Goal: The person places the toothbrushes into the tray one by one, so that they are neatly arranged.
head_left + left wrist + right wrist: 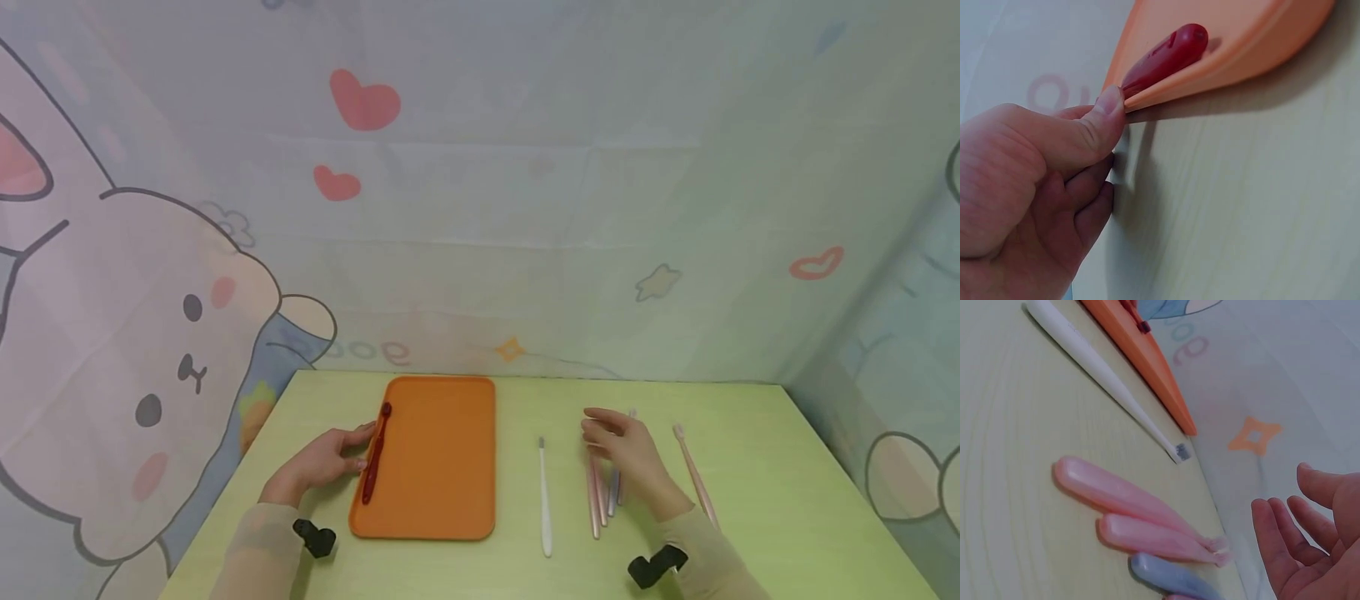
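My left hand (pixel 321 460) pinches the left rim of an orange tray (pixel 438 458), thumb on top and fingers at the edge. Along that side of the tray lies a dark red toothbrush (pixel 374 462), its handle (pixel 1169 56) just past the thumb in the left wrist view. My right hand (pixel 632 457) hovers with loosely bent fingers over a row of toothbrushes, holding nothing. Two pink toothbrushes (pixel 1116 494) lie side by side there, with a blue toothbrush (pixel 1169 575) beside them. The hand hides part of this row in the head view.
Between tray and row, a white toothbrush (pixel 545 508) lies on the pale yellow-green table (pixel 795 500). Another pink toothbrush (pixel 696 475) lies right of the right hand, partly behind the forearm. A printed cloth (pixel 525 208) with hearts and a rabbit hangs behind the table.
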Demonstrator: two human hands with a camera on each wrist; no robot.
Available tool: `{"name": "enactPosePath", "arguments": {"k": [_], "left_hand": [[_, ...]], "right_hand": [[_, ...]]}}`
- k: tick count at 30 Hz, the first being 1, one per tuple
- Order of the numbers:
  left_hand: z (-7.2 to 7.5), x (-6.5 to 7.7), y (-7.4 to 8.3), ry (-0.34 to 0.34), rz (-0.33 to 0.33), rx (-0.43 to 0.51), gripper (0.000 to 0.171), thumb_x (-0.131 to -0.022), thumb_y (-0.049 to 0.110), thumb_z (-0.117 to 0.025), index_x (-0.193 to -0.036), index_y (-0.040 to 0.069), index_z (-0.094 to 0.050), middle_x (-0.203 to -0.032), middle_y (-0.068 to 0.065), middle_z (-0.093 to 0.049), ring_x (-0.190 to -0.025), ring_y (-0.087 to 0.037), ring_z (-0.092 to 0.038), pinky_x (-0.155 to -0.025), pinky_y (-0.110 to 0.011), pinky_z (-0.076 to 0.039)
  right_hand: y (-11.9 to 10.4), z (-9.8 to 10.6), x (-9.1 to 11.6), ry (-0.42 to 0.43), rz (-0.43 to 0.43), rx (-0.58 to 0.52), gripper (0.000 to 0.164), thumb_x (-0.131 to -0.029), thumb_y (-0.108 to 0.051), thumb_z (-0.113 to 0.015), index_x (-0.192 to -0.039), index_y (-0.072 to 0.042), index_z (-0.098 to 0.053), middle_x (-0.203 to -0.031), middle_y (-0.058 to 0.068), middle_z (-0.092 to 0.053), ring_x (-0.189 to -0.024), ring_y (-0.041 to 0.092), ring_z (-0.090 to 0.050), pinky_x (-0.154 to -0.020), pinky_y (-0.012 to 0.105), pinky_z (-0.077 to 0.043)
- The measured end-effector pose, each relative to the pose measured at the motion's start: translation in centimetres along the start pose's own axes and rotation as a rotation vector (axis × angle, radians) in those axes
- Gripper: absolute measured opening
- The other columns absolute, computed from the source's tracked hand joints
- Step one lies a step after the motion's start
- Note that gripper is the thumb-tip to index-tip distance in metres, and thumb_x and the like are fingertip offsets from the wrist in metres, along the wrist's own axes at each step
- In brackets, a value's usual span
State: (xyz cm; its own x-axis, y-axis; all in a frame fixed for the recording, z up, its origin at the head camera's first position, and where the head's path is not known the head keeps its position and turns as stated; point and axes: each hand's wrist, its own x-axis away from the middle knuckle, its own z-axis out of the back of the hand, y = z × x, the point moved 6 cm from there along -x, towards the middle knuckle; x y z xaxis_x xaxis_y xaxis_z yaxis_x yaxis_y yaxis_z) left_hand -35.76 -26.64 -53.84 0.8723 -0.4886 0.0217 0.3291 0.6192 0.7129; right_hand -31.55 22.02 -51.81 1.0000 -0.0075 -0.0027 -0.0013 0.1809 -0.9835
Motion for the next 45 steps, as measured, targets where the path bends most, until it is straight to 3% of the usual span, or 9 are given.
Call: {"name": "enactPosePath", "arguments": {"k": [9,18,24,27,32,40,45], "left_hand": [[0.1,0.1,0.5,0.001,-0.013,0.022,0.071,-0.094,0.008,-0.078,-0.156,-0.005,-0.048,-0.160,-0.030,-0.043,-0.151,-0.052,-0.034,-0.122,-0.068,-0.023],[-0.1,0.1,0.2,0.002,0.003,0.012,0.070,-0.094,0.009,-0.078,-0.156,-0.005,-0.048,-0.160,-0.030,-0.043,-0.151,-0.052,-0.034,-0.122,-0.068,-0.023],[-0.1,0.1,0.1,0.001,0.008,0.016,0.069,-0.095,0.007,-0.077,-0.156,-0.005,-0.048,-0.161,-0.029,-0.043,-0.152,-0.051,-0.033,-0.123,-0.068,-0.022],[-0.1,0.1,0.2,0.002,0.011,0.019,0.069,-0.094,0.007,-0.077,-0.156,-0.004,-0.049,-0.160,-0.029,-0.044,-0.152,-0.051,-0.034,-0.123,-0.068,-0.022],[-0.1,0.1,0.2,0.005,0.008,0.017,0.069,-0.094,0.007,-0.078,-0.156,-0.004,-0.049,-0.160,-0.028,-0.044,-0.152,-0.051,-0.034,-0.123,-0.068,-0.023],[-0.1,-0.1,0.0,-0.001,0.013,0.019,0.069,-0.095,0.007,-0.077,-0.157,-0.004,-0.048,-0.161,-0.028,-0.044,-0.152,-0.051,-0.034,-0.123,-0.067,-0.023],[-0.1,0.0,0.0,-0.004,0.026,0.023,0.069,-0.094,0.006,-0.077,-0.156,-0.004,-0.049,-0.160,-0.029,-0.044,-0.152,-0.051,-0.035,-0.123,-0.067,-0.023]], "right_hand": [[1.0,3.4,0.8,0.038,-0.024,0.031,0.052,-0.109,-0.020,-0.065,-0.151,0.009,-0.053,-0.143,0.029,-0.061,-0.122,0.032,-0.069,-0.098,0.036,-0.060],[1.9,6.8,1.9,0.071,-0.052,0.007,0.056,-0.109,-0.019,-0.065,-0.153,0.011,-0.049,-0.145,0.029,-0.060,-0.111,0.013,-0.072,-0.095,0.032,-0.061],[2.1,9.1,3.0,0.088,-0.068,-0.014,0.062,-0.108,-0.025,-0.067,-0.156,0.009,-0.046,-0.140,0.019,-0.065,-0.114,0.011,-0.071,-0.096,0.028,-0.059],[2.2,10.3,3.4,0.111,-0.054,0.013,0.061,-0.109,-0.023,-0.066,-0.155,0.011,-0.046,-0.138,0.016,-0.066,-0.112,0.008,-0.071,-0.094,0.028,-0.060],[2.7,12.7,4.1,0.142,-0.049,0.093,0.060,-0.109,-0.020,-0.066,-0.154,0.013,-0.045,-0.139,0.022,-0.065,-0.103,0.003,-0.071,-0.090,0.028,-0.062],[4.5,16.1,5.5,0.162,-0.073,0.070,0.067,-0.106,-0.019,-0.069,-0.156,0.016,-0.040,-0.120,-0.012,-0.070,-0.100,-0.004,-0.069,-0.088,0.029,-0.062],[5.3,17.3,5.9,0.174,-0.104,0.108,0.072,-0.106,-0.027,-0.071,-0.157,0.014,-0.041,-0.122,-0.010,-0.070,-0.099,-0.010,-0.064,-0.089,0.029,-0.062]]}}
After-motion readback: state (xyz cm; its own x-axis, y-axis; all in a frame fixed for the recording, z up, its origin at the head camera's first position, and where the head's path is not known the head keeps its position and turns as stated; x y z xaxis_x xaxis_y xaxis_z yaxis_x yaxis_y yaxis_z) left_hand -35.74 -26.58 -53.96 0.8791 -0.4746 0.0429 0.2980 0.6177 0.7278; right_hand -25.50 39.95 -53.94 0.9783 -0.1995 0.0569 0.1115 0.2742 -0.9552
